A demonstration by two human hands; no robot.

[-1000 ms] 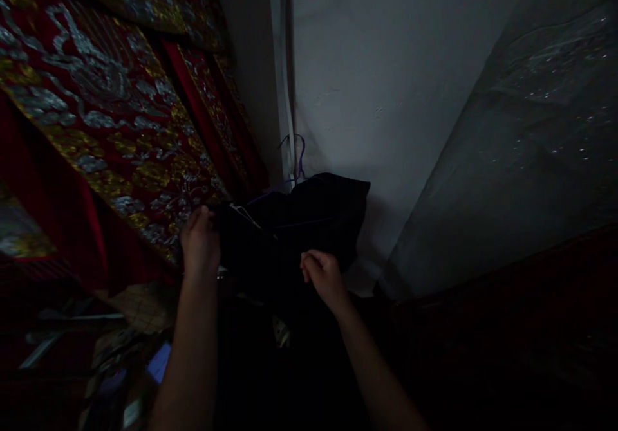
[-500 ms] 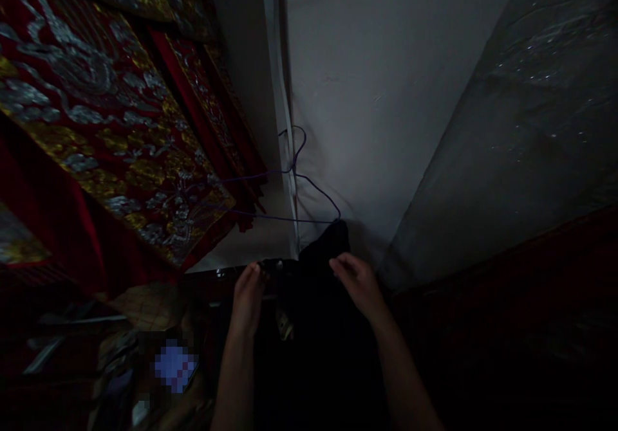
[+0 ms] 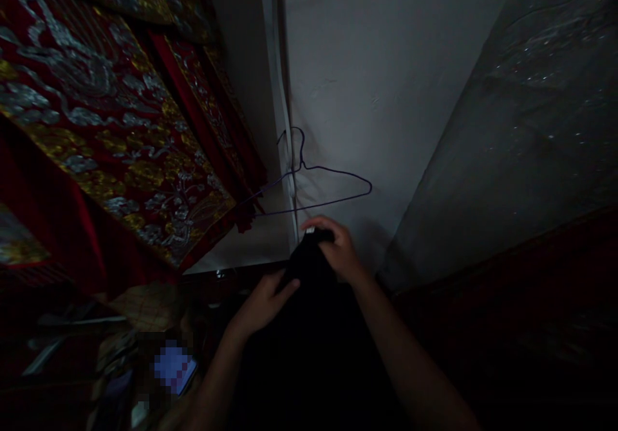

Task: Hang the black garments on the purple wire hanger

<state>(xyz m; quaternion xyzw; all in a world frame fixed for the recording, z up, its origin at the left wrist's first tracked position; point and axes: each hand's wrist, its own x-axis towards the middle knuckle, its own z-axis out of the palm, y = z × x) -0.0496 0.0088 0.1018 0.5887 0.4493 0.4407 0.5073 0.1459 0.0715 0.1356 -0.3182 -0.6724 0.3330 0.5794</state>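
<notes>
Black cloth point(image 3: 309, 283) was at six o'clock in our view; our right hand point(image 3: 342, 251) pinched its top edge between thumb and fingers, our left hand point(image 3: 264, 301) clasped its side. Beyond it, toward twelve, was a purple hanger point(image 3: 302, 163); toward ten, red embroidered fabric point(image 3: 116, 122).

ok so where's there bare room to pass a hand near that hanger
Best bet: over the pale wall right of the hanger, up to the shiny sheet; the hanger's right half looks open too. It's crowded left, at the embroidered red cloth, and below, where left hand and right hand hold the black cloth. Lower right is too dark to judge.
</notes>
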